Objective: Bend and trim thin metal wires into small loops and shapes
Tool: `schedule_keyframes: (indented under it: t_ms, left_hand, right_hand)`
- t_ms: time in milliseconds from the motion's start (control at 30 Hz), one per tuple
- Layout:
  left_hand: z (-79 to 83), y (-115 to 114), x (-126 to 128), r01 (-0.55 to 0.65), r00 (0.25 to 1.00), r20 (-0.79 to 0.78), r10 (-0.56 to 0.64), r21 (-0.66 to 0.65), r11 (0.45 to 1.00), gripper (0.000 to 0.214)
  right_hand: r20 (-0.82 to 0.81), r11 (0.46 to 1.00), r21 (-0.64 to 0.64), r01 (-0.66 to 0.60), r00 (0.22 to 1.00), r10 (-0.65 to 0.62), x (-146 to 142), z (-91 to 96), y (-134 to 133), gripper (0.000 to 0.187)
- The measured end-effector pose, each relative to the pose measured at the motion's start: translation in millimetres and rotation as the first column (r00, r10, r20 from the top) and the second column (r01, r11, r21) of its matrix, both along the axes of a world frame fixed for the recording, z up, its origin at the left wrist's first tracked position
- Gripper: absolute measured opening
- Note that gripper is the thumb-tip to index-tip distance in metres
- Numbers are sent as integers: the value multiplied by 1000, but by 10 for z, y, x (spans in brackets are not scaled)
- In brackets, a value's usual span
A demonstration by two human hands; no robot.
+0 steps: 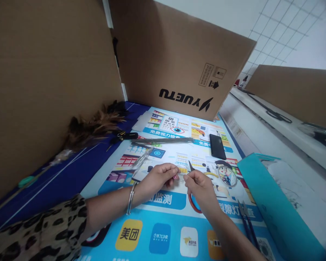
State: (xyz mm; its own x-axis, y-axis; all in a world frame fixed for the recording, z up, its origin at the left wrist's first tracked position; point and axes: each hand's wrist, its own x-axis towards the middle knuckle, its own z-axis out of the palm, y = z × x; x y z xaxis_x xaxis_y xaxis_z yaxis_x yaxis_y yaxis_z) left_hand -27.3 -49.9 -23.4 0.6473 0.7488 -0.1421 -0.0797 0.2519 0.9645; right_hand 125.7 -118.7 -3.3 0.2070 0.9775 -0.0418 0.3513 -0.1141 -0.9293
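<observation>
My left hand [159, 177] and my right hand [199, 185] meet over a printed poster [163, 232] on the table. Both are pinched. Between them runs a thin wire or needle, hard to make out. The left fingertips seem to pinch a small pink thing. The right hand grips a small pointed dark tool [191, 166] that sticks up from its fingers, with a red ring-shaped handle [192, 204] below the palm. A silver bangle [130, 197] sits on my left wrist.
A bundle of thin metal wires [163, 141] lies behind the hands, with a black phone [217, 146] to the right. A feather duster [92, 128] lies at left. Cardboard walls [43, 79] stand behind. A teal bag [274, 203] and dark snips [247, 221] lie at right.
</observation>
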Motion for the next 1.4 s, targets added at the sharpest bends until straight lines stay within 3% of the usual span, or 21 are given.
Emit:
schedule_keyframes:
  t_ms: [133, 300, 367, 467, 600, 733, 867, 967, 1033, 1200, 1400]
  left_hand:
    - [6, 1, -22, 14, 991, -135, 12, 191, 982, 26]
    - [30, -19, -38, 95, 979, -202, -16, 386, 918, 24]
    - [39, -21, -40, 119, 985, -155, -72, 315, 942, 24]
    - [58, -27, -47, 190, 981, 11, -192, 119, 975, 23]
    - [84, -30, -64, 300, 938, 198, -284, -59, 952, 21]
    - [83, -11, -75, 362, 901, 306, -306, -145, 921, 16]
    - [64, 15, -75, 334, 909, 323, -265, -183, 925, 15]
    - [45, 36, -68, 309, 915, 328, -234, -197, 930, 15]
    - [35, 47, -64, 293, 917, 339, -212, -206, 934, 13]
    - [30, 54, -57, 328, 888, 400, -228, -201, 923, 24]
    - [69, 11, -47, 351, 876, 419, -240, -214, 911, 32]
  right_hand:
    - [197, 998, 52, 30, 980, -40, 24, -27, 13, 20]
    - [517, 981, 190, -50, 854, -57, 34, -22, -10, 16]
    - [556, 972, 210, -110, 831, -26, 33, -13, -20, 15]
    - [542, 976, 199, -89, 840, -34, 44, -9, -18, 16]
    - [487, 983, 178, -42, 872, -50, 61, 1, -5, 13]
    - [343, 990, 140, -8, 938, -41, 36, 35, -14, 14]
    - [-72, 999, 4, -38, 997, 38, 11, 33, -6, 9]
    - [-423, 991, -44, -126, 901, 96, 27, -2, 12, 11]
    - [-563, 983, -41, -182, 817, 128, 43, -21, 19, 16]
    - [-694, 967, -60, -249, 706, 139, 31, -22, 5, 21]
    - [-707, 963, -62, -263, 693, 144, -31, 6, -27, 28]
